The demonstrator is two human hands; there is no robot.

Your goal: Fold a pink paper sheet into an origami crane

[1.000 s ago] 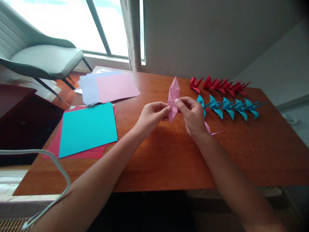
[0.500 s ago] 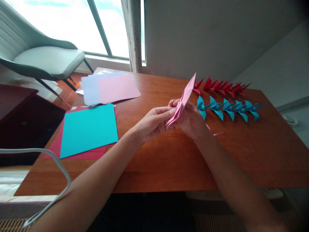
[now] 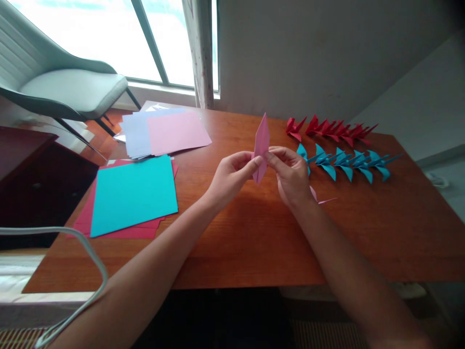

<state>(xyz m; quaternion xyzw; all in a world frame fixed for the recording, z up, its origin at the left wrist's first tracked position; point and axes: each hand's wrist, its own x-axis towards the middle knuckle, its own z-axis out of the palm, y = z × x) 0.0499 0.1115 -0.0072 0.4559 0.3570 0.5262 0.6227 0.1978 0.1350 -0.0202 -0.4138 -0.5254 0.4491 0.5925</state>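
Observation:
A folded piece of pink origami paper (image 3: 262, 138) stands nearly upright between my hands, above the middle of the table, its long point upward. My left hand (image 3: 232, 175) pinches its lower left side, thumb across the front. From the right, my right hand (image 3: 291, 172) grips the other edge between thumb and fingers. Just beyond my right wrist, part of a pink folded paper piece (image 3: 319, 198) lies on the table, partly hidden by the wrist. Behind the right hand runs a row of blue paper cranes (image 3: 341, 162), the nearest one partly covered by my fingers.
Red paper cranes (image 3: 330, 130) line the back right of the wooden table (image 3: 232, 252). At the left lie turquoise sheets (image 3: 134, 196) over red paper (image 3: 85, 218), with pink sheets (image 3: 178, 133) and lavender sheets (image 3: 136, 135) behind. A white cable (image 3: 89, 247) crosses near my left forearm.
The pink folded paper has turned from a rightward slant to nearly upright. My right hand has come from behind it to pinch its right edge.

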